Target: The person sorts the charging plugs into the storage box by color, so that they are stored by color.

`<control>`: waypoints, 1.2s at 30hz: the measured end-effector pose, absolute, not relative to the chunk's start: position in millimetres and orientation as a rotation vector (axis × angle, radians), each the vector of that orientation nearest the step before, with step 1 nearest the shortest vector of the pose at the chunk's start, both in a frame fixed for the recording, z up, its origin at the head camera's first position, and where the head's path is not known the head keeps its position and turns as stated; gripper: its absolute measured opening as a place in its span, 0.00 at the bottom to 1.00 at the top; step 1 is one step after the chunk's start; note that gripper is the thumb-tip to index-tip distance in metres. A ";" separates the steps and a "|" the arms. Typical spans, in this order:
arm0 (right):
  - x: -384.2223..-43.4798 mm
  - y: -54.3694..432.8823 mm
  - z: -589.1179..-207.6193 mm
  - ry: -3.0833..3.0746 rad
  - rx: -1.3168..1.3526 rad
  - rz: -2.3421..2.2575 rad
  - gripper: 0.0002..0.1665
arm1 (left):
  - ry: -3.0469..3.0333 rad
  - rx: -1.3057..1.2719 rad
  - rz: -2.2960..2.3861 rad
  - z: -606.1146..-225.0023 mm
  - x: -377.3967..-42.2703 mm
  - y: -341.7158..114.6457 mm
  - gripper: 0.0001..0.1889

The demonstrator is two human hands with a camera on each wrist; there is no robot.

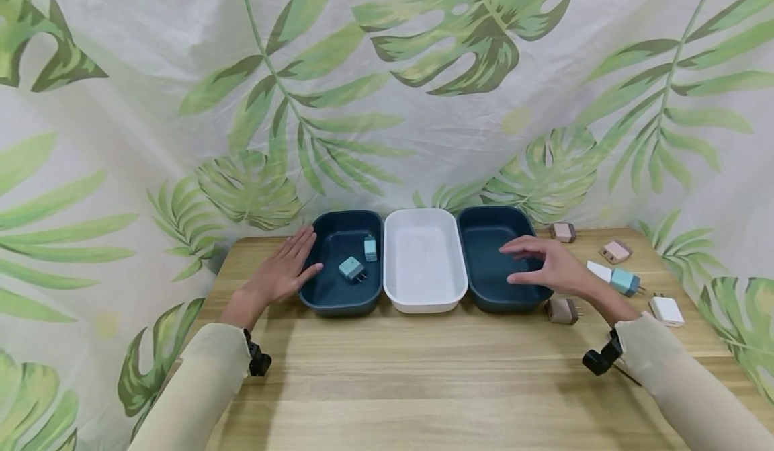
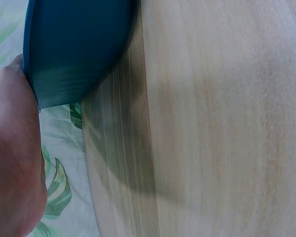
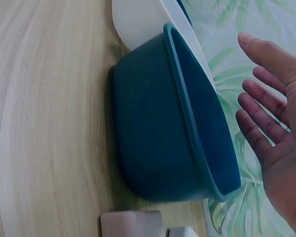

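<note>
My left hand (image 1: 279, 271) lies with straight fingers along the left side of a dark blue bin (image 1: 338, 308), its thumb over the rim. Inside that bin are two light-blue plug chargers, one (image 1: 351, 269) with its prongs showing and another (image 1: 371, 249) near the right wall. Over the right part of a second dark blue bin (image 1: 491, 249) hovers my right hand (image 1: 553, 267), fingers loosely spread and holding nothing. The right wrist view shows this hand (image 3: 281, 113) apart from the bin's rim. A pinkish-brown charger (image 1: 562, 310) sits beside that bin, near my right wrist.
Between the blue bins stands a white bin (image 1: 425, 263). Along the table's right side lie two pink chargers (image 1: 563, 232), a light-blue charger (image 1: 623, 281), a white charger (image 1: 667, 310) and a white item (image 1: 599, 271) partly hidden by the arm. A leaf-patterned cloth (image 1: 375, 101) hangs behind.
</note>
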State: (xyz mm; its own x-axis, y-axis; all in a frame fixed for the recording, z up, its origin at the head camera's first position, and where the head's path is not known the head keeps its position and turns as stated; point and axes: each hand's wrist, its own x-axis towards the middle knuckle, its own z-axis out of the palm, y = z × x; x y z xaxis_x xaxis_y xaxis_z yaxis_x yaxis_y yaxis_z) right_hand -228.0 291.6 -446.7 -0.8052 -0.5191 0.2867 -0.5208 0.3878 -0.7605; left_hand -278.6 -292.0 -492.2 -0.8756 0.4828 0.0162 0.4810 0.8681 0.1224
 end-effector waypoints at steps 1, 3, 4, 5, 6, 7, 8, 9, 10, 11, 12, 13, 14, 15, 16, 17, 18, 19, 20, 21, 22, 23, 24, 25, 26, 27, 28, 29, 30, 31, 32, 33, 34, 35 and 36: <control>-227.4 292.8 -446.3 -2.612 0.981 1.433 0.27 | 3.025 0.779 0.191 -493.1 -278.9 -292.5 0.43; -227.0 295.3 -445.4 -2.601 0.981 1.440 0.27 | 3.031 0.785 0.194 -495.9 -280.6 -294.1 0.43; -227.1 296.7 -445.4 -2.597 0.981 1.440 0.27 | 3.035 0.788 0.190 -497.1 -281.3 -294.8 0.44; -227.5 298.4 -445.6 -2.591 0.984 1.435 0.27 | 3.038 0.789 0.186 -498.5 -282.1 -295.3 0.44; -227.8 300.1 -445.8 -2.589 0.984 1.435 0.27 | 3.042 0.790 0.185 -499.6 -282.7 -295.9 0.44; -228.3 301.6 -445.8 -2.587 0.983 1.431 0.27 | 3.043 0.793 0.190 -499.8 -282.7 -296.0 0.44; -228.9 303.3 -445.9 -2.583 0.988 1.429 0.28 | 3.043 0.797 0.199 -499.4 -282.6 -295.8 0.44; -229.2 305.1 -445.8 -2.581 0.990 1.423 0.28 | 3.041 0.797 0.204 -498.9 -282.4 -295.4 0.44; -229.5 307.0 -445.7 -2.583 0.990 1.413 0.28 | 3.039 0.791 0.202 -498.1 -282.0 -294.8 0.44; -229.5 308.8 -445.4 -2.585 0.990 1.398 0.28 | 3.034 0.787 0.206 -497.2 -281.4 -294.2 0.44; -229.1 310.7 -445.0 -2.591 0.983 1.383 0.28 | 3.035 0.783 0.206 -496.8 -281.1 -293.8 0.44; -228.7 312.4 -444.6 -2.596 0.976 1.363 0.28 | 3.034 0.779 0.197 -496.6 -281.0 -293.7 0.44; -228.3 314.2 -444.4 -2.597 0.974 1.347 0.28 | 3.032 0.773 0.191 -497.2 -281.5 -294.1 0.44; -227.5 315.8 -443.7 -2.602 0.966 1.323 0.28 | 3.031 0.770 0.182 -497.7 -281.8 -294.6 0.43; -226.6 317.4 -443.2 -2.608 0.957 1.305 0.28 | 3.030 0.770 0.182 -498.2 -282.3 -295.0 0.43; -225.6 319.1 -442.4 -2.616 0.946 1.298 0.28 | 3.030 0.771 0.183 -498.9 -282.9 -295.6 0.43; -224.9 320.9 -441.9 -2.622 0.936 1.296 0.28 | 3.030 0.772 0.181 -499.7 -283.7 -296.2 0.43; -224.1 322.6 -441.3 -2.625 0.930 1.298 0.28 | 3.028 0.773 0.181 -500.2 -284.3 -296.6 0.43; -223.2 324.4 -440.7 -2.628 0.922 1.302 0.28 | 3.026 0.774 0.189 -500.4 -284.5 -296.7 0.44; -222.2 326.3 -439.8 -2.638 0.906 1.296 0.28 | 3.028 0.778 0.192 -500.5 -284.6 -296.5 0.44; -221.8 328.2 -439.0 -2.643 0.895 1.297 0.28 | 3.029 0.778 0.197 -500.8 -284.5 -296.6 0.44; -221.5 330.0 -438.3 -2.646 0.889 1.295 0.28 | 3.032 0.779 0.193 -501.0 -284.3 -296.5 0.44; -221.4 331.6 -437.7 -2.648 0.884 1.283 0.29 | 3.033 0.777 0.190 -501.0 -284.0 -296.4 0.44; -221.2 333.3 -436.8 -2.649 0.881 1.268 0.29 | 3.036 0.778 0.185 -500.9 -283.7 -296.1 0.44; -221.3 334.9 -436.1 -2.648 0.880 1.250 0.29 | 3.034 0.778 0.185 -500.1 -283.0 -295.8 0.44; -221.5 336.5 -435.4 -2.645 0.882 1.238 0.29 | 3.034 0.777 0.180 -499.4 -282.5 -295.5 0.44; -221.7 338.1 -434.8 -2.638 0.888 1.235 0.29 | 3.031 0.772 0.171 -498.3 -282.1 -294.9 0.44; -221.9 339.6 -434.3 -2.634 0.892 1.224 0.30 | 3.029 0.768 0.161 -497.0 -281.8 -294.3 0.44; -221.9 341.1 -433.8 -2.630 0.897 1.215 0.30 | 3.026 0.765 0.153 -495.9 -281.4 -294.0 0.44; -221.9 342.6 -433.5 -2.624 0.901 1.211 0.30 | 3.024 0.764 0.146 -494.7 -281.0 -293.5 0.44; -221.8 344.0 -433.2 -2.622 0.903 1.205 0.30 | 3.021 0.765 0.141 -493.6 -280.6 -293.2 0.44; -221.5 345.5 -432.9 -2.625 0.898 1.198 0.30 | 3.020 0.763 0.133 -493.0 -280.3 -292.9 0.44; -221.1 347.0 -432.9 -2.631 0.889 1.190 0.30 | 3.019 0.762 0.127 -492.6 -280.1 -292.7 0.44; -220.9 348.4 -432.8 -2.639 0.882 1.174 0.30 | 3.021 0.764 0.125 -492.2 -279.9 -292.6 0.43; -221.1 350.3 -433.0 -2.647 0.875 1.157 0.30 | 3.022 0.766 0.125 -492.0 -279.8 -292.6 0.43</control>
State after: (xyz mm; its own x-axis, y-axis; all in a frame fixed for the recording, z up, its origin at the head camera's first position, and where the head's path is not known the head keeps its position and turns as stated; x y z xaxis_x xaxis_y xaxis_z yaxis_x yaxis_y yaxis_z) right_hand -221.1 350.3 -433.0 -0.8249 -0.4596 0.3292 -0.5538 0.5398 -0.6340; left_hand -279.8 -292.6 -492.0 -0.8792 0.4765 -0.0011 0.4748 0.8762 0.0830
